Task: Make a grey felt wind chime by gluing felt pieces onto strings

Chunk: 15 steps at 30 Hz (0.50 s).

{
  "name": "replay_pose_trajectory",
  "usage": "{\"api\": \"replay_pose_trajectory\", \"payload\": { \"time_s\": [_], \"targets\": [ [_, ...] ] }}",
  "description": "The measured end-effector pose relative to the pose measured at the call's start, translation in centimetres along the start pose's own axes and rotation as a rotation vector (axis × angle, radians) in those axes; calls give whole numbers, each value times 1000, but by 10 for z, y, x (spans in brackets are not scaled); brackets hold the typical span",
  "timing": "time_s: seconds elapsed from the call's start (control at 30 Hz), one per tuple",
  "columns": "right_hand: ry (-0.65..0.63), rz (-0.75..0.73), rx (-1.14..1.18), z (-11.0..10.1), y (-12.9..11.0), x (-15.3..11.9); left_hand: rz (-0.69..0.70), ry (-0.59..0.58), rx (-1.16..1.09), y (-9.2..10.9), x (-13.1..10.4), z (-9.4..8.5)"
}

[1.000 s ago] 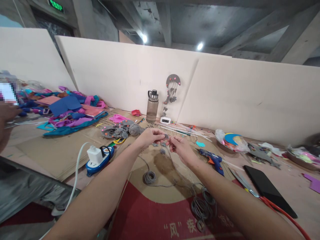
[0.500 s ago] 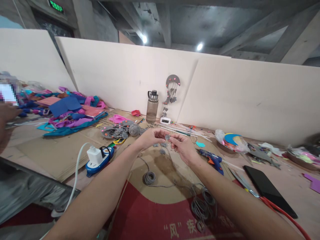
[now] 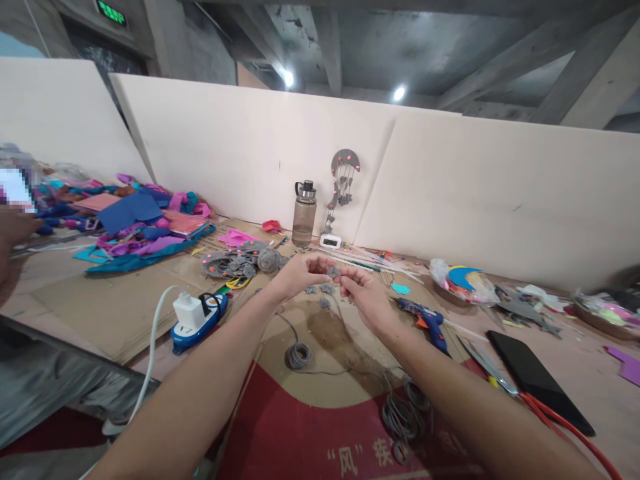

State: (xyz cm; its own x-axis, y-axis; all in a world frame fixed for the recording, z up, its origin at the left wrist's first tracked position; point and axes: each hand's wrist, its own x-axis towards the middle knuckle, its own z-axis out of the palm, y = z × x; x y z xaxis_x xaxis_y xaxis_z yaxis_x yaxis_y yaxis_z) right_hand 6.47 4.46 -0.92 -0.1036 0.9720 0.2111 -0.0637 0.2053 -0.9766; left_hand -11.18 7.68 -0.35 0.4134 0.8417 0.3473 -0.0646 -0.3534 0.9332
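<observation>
Head view: left hand (image 3: 299,275) and right hand (image 3: 367,293) pinching one gray piece (image 3: 333,272), right above the cardboard (image 3: 290,427) reading “风” 疾; three gray bits (image 3: 325,303) on it, one bottle (image 3: 304,223) beyond it!

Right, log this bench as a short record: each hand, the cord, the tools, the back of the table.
left hand: thumb and fingers pinching a small gray piece
right hand: fingertips at the same piece's other side
cord: gray coils on printed cardboard
tools: blue glue gun; red-handled scissors beside a black smartphone
back: water bottle, small white digital clock, gray crescent ornament against a white panel
</observation>
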Motion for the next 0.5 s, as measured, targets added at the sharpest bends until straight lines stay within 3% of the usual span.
{"api": "replay_pose_trajectory", "payload": {
  "time_s": [0.5],
  "targets": [
    [-13, 37, 52, 3, 1, 2, -27, 13, 36, 5, -1, -2]
  ]
}}
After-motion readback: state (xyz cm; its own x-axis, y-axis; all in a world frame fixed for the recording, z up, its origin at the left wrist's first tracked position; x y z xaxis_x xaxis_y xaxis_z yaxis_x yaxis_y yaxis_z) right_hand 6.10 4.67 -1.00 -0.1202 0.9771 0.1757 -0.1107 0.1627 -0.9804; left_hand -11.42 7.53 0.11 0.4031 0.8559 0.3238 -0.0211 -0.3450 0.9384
